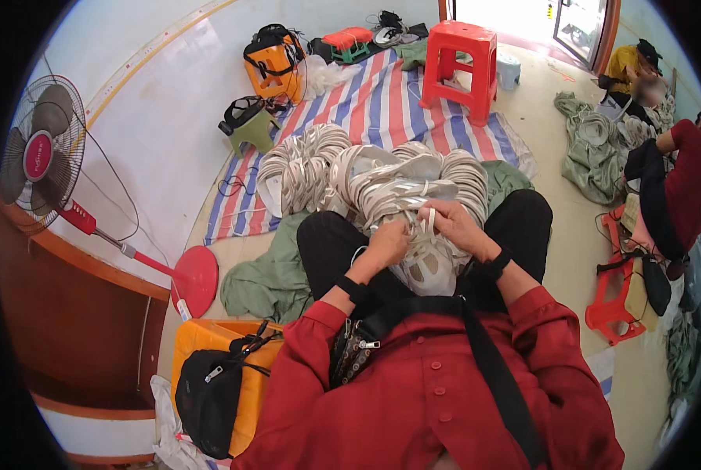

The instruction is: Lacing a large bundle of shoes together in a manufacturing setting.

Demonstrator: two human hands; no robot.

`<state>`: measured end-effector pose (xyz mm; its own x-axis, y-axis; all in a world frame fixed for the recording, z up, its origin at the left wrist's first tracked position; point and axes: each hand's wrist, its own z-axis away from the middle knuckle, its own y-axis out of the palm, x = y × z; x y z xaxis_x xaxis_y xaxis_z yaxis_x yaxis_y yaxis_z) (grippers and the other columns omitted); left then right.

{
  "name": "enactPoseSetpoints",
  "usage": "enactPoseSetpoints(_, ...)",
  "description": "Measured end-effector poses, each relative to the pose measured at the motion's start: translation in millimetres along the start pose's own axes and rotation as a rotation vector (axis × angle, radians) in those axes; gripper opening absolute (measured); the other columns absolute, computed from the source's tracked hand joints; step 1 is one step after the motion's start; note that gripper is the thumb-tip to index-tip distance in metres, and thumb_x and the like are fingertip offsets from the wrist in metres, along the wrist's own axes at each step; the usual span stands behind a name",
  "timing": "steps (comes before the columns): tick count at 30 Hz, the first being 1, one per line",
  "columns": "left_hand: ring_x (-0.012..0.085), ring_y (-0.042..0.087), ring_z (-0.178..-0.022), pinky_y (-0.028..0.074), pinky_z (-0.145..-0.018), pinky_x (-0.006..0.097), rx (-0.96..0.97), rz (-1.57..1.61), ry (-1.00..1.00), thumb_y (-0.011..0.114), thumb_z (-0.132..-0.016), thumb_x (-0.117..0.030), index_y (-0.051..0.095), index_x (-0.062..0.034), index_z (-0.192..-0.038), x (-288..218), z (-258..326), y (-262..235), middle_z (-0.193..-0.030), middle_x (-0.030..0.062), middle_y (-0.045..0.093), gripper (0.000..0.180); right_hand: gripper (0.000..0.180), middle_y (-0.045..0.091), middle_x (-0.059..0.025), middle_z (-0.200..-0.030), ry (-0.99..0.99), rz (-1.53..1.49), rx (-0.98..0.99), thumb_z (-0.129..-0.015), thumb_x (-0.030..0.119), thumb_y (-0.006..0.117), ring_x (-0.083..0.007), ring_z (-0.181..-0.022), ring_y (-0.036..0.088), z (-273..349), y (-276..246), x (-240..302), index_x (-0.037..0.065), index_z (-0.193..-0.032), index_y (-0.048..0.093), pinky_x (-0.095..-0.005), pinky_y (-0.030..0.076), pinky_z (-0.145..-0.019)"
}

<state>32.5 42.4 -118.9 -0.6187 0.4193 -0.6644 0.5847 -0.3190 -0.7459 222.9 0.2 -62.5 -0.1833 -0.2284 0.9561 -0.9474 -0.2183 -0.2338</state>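
Both hands busy over the lap; left hand (387, 241) pinched on pale straps at the near edge of a white sandal sole (427, 262), fingers curled tight; right hand (454, 225) clamped on the same straps from the other side, grip pressed together around them; sole resting between the knees, against black trousers (331, 243); black wristbands on both wrists; red shirt sleeves coming up from the lower edge. Just beyond the hands, a heap of white and silvery sandal pieces (366, 176) stacked in curved rows on the floor, partly on a striped sheet (382, 94) of red, blue and white; green cloth (268, 278) spread beside the left knee. Off to the left, a red-based standing fan (48, 153); near the left elbow, a black bag (209, 392) atop an orange stool (201, 337); farther back, a red plastic stool (460, 66) on the sheet. At the right, other people seated among grey-green bundles (593, 149).
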Motion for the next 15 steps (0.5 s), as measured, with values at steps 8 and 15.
enactPoseSetpoints(8, 0.0111, 0.057, -0.051, 0.039, -0.041, 0.019, 0.220, 0.931, -0.085, 0.050, -0.091, -0.014, 0.051, -0.0058, -0.091, -19.1, 49.0, -70.2, -0.067, 0.0042, 0.060, 0.008, 0.020, 0.054, 0.0037, -0.067, 0.048, -0.092, -0.055, -0.095, 0.020, 0.051, -0.0035, -0.061, 0.049, 14.2, -10.3, 2.5, 0.005, -0.091, 0.062, -0.0197, 0.037, -0.053)
enactPoseSetpoints(15, 0.0116, 0.060, -0.058, 0.045, -0.048, 0.021, 0.176, 1.071, -0.025, 0.051, -0.092, -0.014, 0.052, -0.0058, -0.093, -10.2, 49.7, -70.4, -0.071, 0.0049, 0.061, 0.008, 0.015, 0.063, -0.0036, -0.079, -0.029, 0.213, -0.533, -0.086, 0.005, 0.053, -0.0104, -0.064, 0.055, 26.3, -39.5, -10.7, 0.003, -0.099, 0.061, -0.0260, 0.047, -0.060)
